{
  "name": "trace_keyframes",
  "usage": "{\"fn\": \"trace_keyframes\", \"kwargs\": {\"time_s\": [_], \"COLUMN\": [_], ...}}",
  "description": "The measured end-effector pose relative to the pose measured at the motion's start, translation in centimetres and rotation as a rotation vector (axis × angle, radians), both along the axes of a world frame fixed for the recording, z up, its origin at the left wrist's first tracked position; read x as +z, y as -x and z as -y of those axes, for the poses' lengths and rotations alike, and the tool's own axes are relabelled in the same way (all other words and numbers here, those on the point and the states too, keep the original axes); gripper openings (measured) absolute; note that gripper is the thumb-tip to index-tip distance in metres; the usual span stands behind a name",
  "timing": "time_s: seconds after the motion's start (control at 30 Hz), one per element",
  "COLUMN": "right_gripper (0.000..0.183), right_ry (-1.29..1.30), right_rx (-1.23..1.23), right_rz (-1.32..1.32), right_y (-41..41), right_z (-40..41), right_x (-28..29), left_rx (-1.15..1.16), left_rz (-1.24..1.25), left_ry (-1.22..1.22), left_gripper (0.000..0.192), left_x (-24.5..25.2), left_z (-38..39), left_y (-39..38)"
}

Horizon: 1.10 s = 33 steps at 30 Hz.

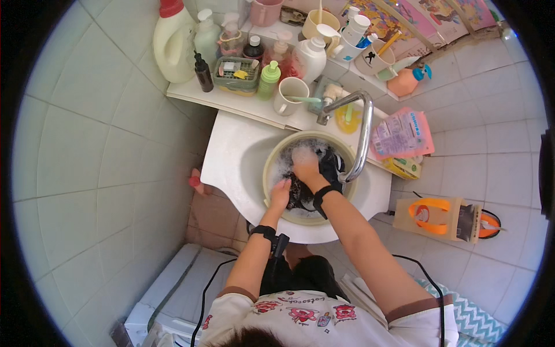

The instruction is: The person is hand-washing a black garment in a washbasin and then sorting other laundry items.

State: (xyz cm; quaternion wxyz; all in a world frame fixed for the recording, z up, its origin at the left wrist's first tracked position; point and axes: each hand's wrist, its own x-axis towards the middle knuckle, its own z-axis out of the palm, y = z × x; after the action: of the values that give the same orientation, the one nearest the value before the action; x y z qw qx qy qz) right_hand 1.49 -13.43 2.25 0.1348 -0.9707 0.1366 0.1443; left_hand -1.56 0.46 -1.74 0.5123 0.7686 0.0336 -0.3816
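A round cream plastic basin sits in the white sink, holding suds and dark wet cloth. My left hand is at the basin's left side, fingers together at the edge of the dark cloth; its grip on the cloth is not clear. Foam covers much of my right hand, which lies over the cloth near the middle of the basin, its fingers hidden. The curved chrome faucet reaches over the basin's right side, its end close to the cloth. Black straps circle both wrists.
Behind the sink, a white shelf bears pump bottles, a white mug and a green soap box. A pink refill pouch lies at the right. A paper bag hangs by the tiled wall. Black cables run beside both arms.
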Motion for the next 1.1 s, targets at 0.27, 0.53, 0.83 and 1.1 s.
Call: {"fn": "trace_keyframes", "kwargs": {"time_s": [0.27,0.53,0.83,1.1], "right_gripper": [0.049,0.061,0.040,0.051], "right_ry": [-0.307,-0.180,-0.324,0.131], "right_rx": [0.030,-0.003,0.026,0.067], "right_rz": [0.408,0.044,0.508,0.253], "right_y": [5.3,5.1,5.4,17.0], "right_z": [-3.0,-2.6,0.7,-0.1], "right_x": [5.1,0.9,0.5,5.2], "left_rx": [0.069,-0.020,-0.249,-0.245], "left_rz": [-0.149,0.083,0.278,0.568], "left_ry": [0.166,-0.058,-0.189,0.047], "left_gripper": [0.040,0.027,0.036,0.036], "left_x": [-3.7,0.5,7.2,6.3], "left_z": [0.5,0.0,0.0,-2.7], "left_y": [1.0,0.8,-1.5,-4.0]}}
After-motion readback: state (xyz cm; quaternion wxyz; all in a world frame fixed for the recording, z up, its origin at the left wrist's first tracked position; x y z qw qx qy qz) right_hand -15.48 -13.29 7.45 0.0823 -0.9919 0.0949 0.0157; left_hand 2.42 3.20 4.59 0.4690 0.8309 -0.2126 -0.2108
